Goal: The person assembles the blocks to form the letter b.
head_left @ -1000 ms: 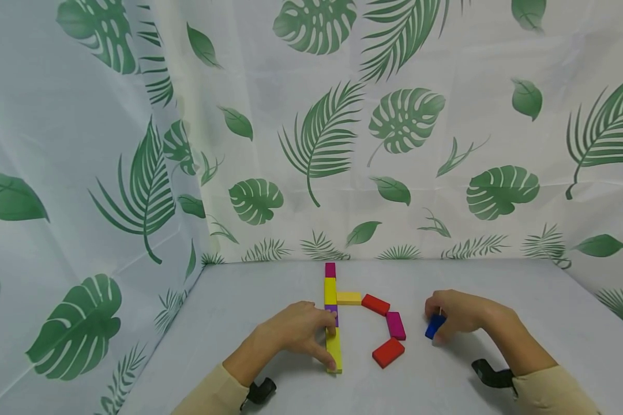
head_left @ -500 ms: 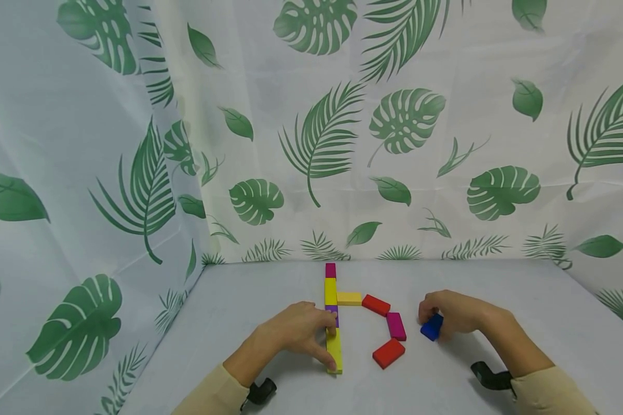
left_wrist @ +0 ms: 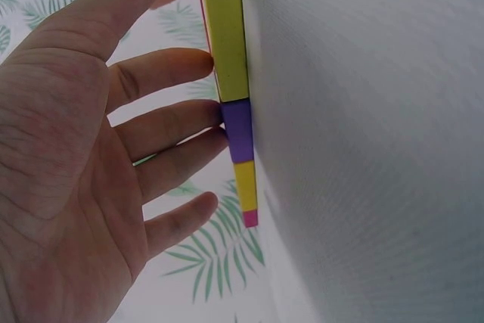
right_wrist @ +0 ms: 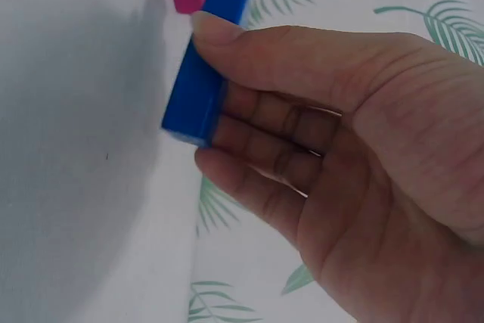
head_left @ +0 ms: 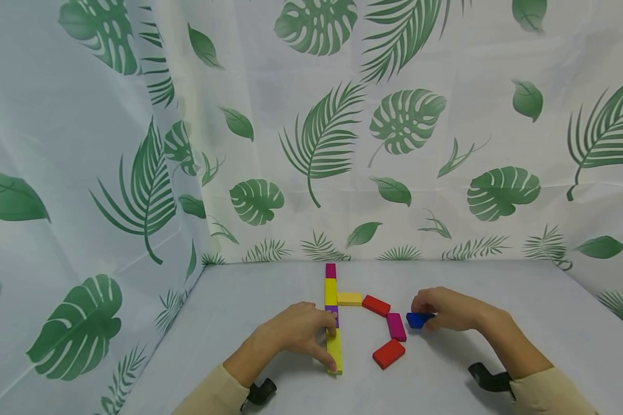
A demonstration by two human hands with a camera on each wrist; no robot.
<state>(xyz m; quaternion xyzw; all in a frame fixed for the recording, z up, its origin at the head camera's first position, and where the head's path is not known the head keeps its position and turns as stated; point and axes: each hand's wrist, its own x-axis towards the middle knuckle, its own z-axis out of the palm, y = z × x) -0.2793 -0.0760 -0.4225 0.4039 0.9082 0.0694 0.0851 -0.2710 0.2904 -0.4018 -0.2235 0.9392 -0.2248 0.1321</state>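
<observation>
Between thumb and fingers my right hand (head_left: pixel 457 309) pinches a blue block (head_left: pixel 417 320), just right of a magenta block (head_left: pixel 396 327); the right wrist view shows the blue block (right_wrist: pixel 198 96) tilted, the thumb across it. My left hand (head_left: pixel 298 328) rests on a straight row of blocks, thumb at the near yellow block (head_left: pixel 333 349) and fingertips by the purple block (head_left: pixel 334 309). Those fingers look fairly straight in the left wrist view. The row continues with another yellow block (head_left: pixel 330 291) and a magenta end block (head_left: pixel 330 270).
A pale yellow block (head_left: pixel 349 299), a red block (head_left: pixel 376 305), the magenta one and a nearer red block (head_left: pixel 389 354) curve out rightward from the row. They lie on a white table (head_left: pixel 270 282). Leaf-printed sheeting (head_left: pixel 426 190) hangs behind it and at left.
My right hand has carried the blue block leftward, closer to the magenta block, and turned it to lie more crosswise. The left hand has stayed in place on the row.
</observation>
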